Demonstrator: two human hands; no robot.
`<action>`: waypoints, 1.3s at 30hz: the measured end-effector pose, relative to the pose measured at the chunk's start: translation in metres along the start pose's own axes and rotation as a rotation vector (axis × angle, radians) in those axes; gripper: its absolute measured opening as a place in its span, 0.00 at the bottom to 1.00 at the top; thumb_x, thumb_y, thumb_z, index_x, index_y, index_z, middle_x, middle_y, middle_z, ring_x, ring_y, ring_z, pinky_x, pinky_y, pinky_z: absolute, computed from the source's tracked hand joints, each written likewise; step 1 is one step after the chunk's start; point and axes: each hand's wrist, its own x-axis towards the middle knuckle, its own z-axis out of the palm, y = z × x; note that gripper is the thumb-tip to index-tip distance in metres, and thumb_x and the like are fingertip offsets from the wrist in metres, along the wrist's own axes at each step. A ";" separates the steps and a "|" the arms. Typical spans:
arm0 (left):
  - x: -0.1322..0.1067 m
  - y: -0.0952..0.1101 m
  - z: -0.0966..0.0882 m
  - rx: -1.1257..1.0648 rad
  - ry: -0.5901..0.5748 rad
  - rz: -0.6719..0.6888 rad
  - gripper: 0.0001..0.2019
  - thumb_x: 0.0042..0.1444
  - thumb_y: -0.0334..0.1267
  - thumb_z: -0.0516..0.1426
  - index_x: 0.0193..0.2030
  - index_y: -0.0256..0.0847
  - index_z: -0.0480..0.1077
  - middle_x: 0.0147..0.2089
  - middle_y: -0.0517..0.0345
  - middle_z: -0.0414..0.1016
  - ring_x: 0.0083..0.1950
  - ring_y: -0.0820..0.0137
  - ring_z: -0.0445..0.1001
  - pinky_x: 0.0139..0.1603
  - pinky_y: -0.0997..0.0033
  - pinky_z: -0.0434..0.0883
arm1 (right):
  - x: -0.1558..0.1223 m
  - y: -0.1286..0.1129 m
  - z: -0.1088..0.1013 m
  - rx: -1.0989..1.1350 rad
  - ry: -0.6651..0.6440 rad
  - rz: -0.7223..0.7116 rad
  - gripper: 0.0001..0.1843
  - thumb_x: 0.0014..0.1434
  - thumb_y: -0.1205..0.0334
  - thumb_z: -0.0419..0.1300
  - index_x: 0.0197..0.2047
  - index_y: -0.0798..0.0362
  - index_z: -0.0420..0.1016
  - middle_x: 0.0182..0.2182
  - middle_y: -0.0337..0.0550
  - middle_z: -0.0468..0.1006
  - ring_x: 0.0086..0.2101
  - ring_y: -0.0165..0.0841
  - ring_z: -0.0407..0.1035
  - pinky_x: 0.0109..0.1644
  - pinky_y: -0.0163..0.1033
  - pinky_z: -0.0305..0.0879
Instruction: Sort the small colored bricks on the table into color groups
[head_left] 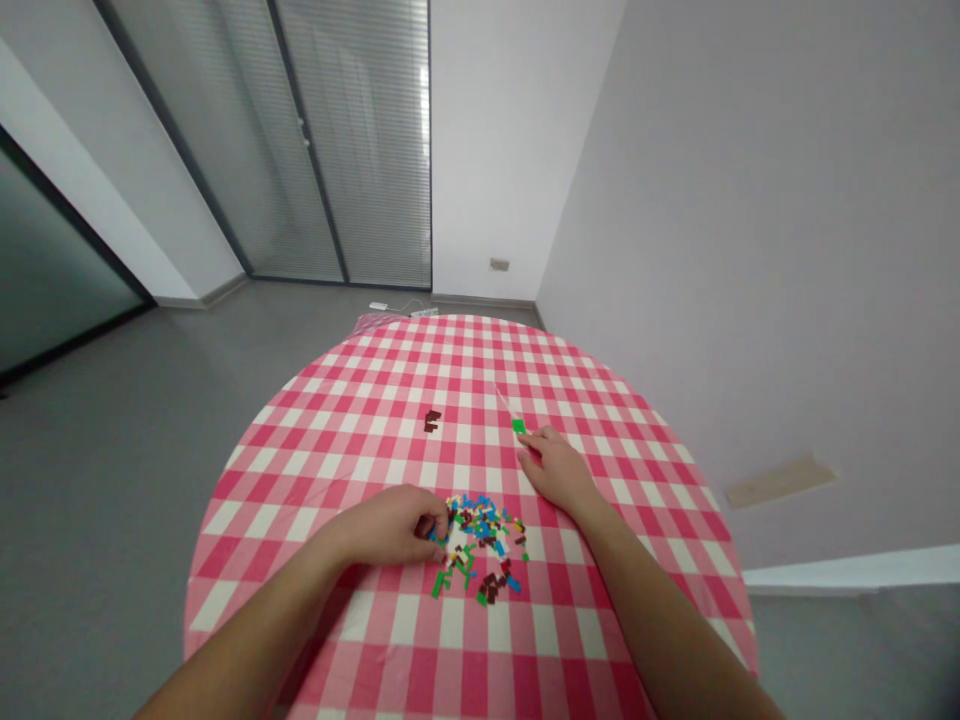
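Head view, and down at the left edge of a loose scatter of small, hard-edged blocks in blue, green, brown and white, the left hand curled low, thumb and fingers arched toward one another, though whether they pinched a piece I could not tell! Farther forward stretched the right hand, forefinger reaching the near edge of a flat, bright green piece, thumb parted from that finger, while a jagged cluster of dark brown pieces sat across from it on the desk, draped in pink-and-white checks.
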 end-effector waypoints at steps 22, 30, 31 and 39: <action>0.003 -0.004 0.000 -0.060 0.135 -0.028 0.06 0.57 0.34 0.52 0.32 0.39 0.70 0.28 0.61 0.71 0.28 0.72 0.65 0.29 0.72 0.58 | -0.003 -0.006 -0.003 0.056 0.059 -0.027 0.19 0.65 0.61 0.54 0.56 0.55 0.75 0.46 0.52 0.75 0.46 0.40 0.71 0.46 0.40 0.66; 0.001 -0.002 -0.001 0.014 0.076 -0.039 0.06 0.50 0.36 0.59 0.36 0.41 0.74 0.29 0.62 0.70 0.28 0.72 0.64 0.27 0.72 0.56 | -0.026 -0.031 -0.026 0.321 -0.338 -0.313 0.10 0.57 0.67 0.59 0.37 0.51 0.83 0.33 0.42 0.82 0.34 0.34 0.74 0.38 0.35 0.65; 0.001 -0.002 -0.002 0.022 0.066 -0.034 0.07 0.50 0.36 0.60 0.36 0.41 0.74 0.29 0.62 0.71 0.29 0.72 0.65 0.27 0.72 0.56 | -0.029 -0.035 -0.028 0.326 -0.387 -0.333 0.11 0.56 0.68 0.59 0.37 0.50 0.84 0.32 0.41 0.82 0.32 0.33 0.74 0.37 0.34 0.65; 0.000 -0.005 -0.003 0.040 0.015 0.023 0.08 0.48 0.37 0.62 0.37 0.43 0.76 0.31 0.62 0.73 0.30 0.72 0.67 0.29 0.73 0.59 | -0.041 -0.060 -0.022 0.226 -0.495 -0.434 0.13 0.56 0.69 0.59 0.39 0.47 0.84 0.32 0.39 0.82 0.31 0.31 0.72 0.35 0.33 0.61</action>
